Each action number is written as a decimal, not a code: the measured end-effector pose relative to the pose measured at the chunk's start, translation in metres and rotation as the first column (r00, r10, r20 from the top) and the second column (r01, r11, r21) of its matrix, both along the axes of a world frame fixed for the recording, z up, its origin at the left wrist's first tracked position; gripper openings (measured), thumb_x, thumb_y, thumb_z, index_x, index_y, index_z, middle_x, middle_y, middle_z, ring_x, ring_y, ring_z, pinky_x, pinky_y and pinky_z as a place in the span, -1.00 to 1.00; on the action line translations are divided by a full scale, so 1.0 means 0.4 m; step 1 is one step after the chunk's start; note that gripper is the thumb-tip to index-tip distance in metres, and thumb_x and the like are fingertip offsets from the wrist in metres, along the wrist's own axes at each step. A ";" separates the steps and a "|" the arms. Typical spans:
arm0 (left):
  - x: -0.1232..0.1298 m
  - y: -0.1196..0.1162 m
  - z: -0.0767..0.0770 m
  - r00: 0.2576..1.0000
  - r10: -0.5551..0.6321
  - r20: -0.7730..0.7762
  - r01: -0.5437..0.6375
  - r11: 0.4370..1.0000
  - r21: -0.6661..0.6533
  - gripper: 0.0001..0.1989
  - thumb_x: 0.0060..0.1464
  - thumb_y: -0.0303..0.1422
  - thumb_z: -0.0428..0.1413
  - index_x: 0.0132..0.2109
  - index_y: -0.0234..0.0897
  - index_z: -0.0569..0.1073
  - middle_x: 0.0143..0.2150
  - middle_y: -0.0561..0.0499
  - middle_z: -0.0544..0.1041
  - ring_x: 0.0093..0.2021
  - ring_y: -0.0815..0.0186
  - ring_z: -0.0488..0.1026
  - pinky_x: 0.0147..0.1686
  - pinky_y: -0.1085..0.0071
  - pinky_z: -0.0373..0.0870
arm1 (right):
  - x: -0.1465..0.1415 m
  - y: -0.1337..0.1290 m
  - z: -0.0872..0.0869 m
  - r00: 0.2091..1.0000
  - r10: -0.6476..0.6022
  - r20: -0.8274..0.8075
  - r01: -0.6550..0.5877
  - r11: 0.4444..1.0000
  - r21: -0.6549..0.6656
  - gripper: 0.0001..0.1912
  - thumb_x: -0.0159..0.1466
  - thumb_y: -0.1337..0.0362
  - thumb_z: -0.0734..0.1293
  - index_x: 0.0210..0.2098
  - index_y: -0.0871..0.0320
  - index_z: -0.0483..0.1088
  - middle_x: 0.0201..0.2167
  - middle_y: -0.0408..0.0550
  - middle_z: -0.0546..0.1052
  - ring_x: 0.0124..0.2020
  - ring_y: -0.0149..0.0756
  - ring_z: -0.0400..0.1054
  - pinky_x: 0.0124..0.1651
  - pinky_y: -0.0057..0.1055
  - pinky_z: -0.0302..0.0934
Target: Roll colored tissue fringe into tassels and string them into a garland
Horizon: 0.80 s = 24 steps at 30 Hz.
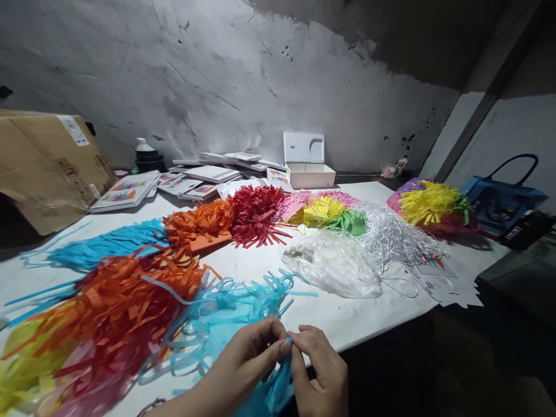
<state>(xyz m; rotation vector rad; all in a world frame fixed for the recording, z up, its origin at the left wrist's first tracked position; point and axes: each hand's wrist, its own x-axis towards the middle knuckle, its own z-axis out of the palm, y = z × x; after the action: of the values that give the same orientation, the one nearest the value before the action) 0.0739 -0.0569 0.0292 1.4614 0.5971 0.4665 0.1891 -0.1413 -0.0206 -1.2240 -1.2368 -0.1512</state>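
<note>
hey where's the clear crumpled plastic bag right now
In the head view, the clear crumpled plastic bag lies right of centre on the white tabletop, beside the shiny silver tinsel pile, beyond the right hand.

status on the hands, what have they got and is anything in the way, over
Left hand and right hand pinching blue material together. Light-blue fringe on table alongside. Clear plastic bag farther out, touching neither hand.

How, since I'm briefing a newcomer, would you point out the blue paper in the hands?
Find the white table, then the left hand and right hand meeting at its near edge. The blue paper hangs from their pinch. Unlike the blue bundle lying on the table's left, it is held.
</note>
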 end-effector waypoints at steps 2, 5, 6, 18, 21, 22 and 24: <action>0.008 -0.005 -0.003 0.998 0.065 0.017 -0.065 0.998 0.010 -0.48 0.01 0.10 0.24 -0.40 -0.33 0.39 -0.53 0.13 0.28 -0.49 0.43 0.18 -0.49 0.52 0.13 | -0.005 -0.005 -0.012 1.000 0.011 -0.007 -0.011 1.000 -0.001 -0.76 0.39 0.32 0.24 0.00 0.10 0.48 -0.22 0.07 0.60 -0.14 -0.14 0.53 -0.09 -0.22 0.48; 0.012 -0.004 -0.002 1.000 0.026 -0.012 -0.026 1.000 -0.011 -0.49 -0.02 0.09 0.26 -0.40 -0.33 0.44 -0.52 0.07 0.38 -0.49 0.38 0.29 -0.45 0.47 0.25 | 0.003 -0.013 -0.018 1.000 0.013 -0.013 -0.013 1.000 -0.002 -0.72 0.39 0.28 0.29 0.06 0.09 0.48 -0.23 0.05 0.59 -0.13 -0.14 0.53 -0.10 -0.24 0.50; 0.012 -0.001 0.000 1.000 0.000 -0.024 0.000 1.000 -0.008 -0.50 -0.03 0.08 0.27 -0.38 -0.33 0.46 -0.52 0.06 0.40 -0.50 0.37 0.31 -0.46 0.46 0.27 | 0.007 -0.015 -0.016 1.000 0.006 -0.009 -0.006 1.000 0.008 -0.73 0.39 0.32 0.28 0.05 0.08 0.49 -0.30 -0.01 0.58 -0.19 -0.19 0.54 -0.09 -0.25 0.50; 0.045 0.012 0.054 0.976 -0.091 -0.200 0.184 0.832 0.524 -0.80 0.21 -0.29 0.07 -0.37 -0.26 0.39 -0.42 0.01 0.46 -0.40 0.32 0.37 -0.40 0.47 0.28 | 0.051 -0.031 -0.038 0.973 0.143 -0.182 -0.176 0.968 -0.180 -0.59 0.46 0.12 0.12 -0.45 0.11 0.37 -0.53 -0.14 0.46 -0.47 -0.37 0.40 -0.39 -0.51 0.30; 0.077 0.031 0.063 0.934 -0.169 -0.313 0.300 0.848 0.437 -0.78 0.22 -0.24 0.08 -0.34 -0.27 0.43 -0.42 0.03 0.48 -0.40 0.34 0.36 -0.43 0.49 0.25 | 0.083 -0.037 -0.082 0.922 0.208 -0.328 -0.282 0.938 -0.199 -0.49 0.42 -0.04 0.15 -0.53 0.13 0.33 -0.66 -0.21 0.40 -0.64 -0.45 0.29 -0.55 -0.58 0.17; 0.094 0.046 0.068 0.924 -0.184 -0.334 0.326 0.836 0.442 -0.77 0.23 -0.22 0.08 -0.31 -0.27 0.46 -0.39 0.03 0.49 -0.39 0.34 0.36 -0.42 0.50 0.25 | 0.095 -0.040 -0.097 0.912 0.189 -0.363 -0.273 0.942 -0.194 -0.46 0.41 -0.08 0.15 -0.55 0.13 0.33 -0.70 -0.22 0.37 -0.67 -0.46 0.26 -0.58 -0.59 0.14; 0.148 0.091 0.079 0.928 -0.184 -0.323 0.335 0.792 0.510 -0.75 0.25 -0.19 0.07 -0.23 -0.26 0.51 -0.33 0.00 0.53 -0.36 0.34 0.38 -0.39 0.50 0.28 | 0.116 -0.042 -0.123 0.905 0.125 -0.406 -0.220 0.956 -0.195 -0.43 0.39 -0.12 0.16 -0.56 0.14 0.36 -0.75 -0.23 0.34 -0.73 -0.47 0.21 -0.62 -0.59 0.12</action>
<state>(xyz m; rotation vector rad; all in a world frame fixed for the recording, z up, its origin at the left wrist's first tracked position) 0.1331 -0.0205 0.0606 2.1639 0.4629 0.2331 0.2356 -0.1581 -0.0697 -1.2649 -1.0226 0.3695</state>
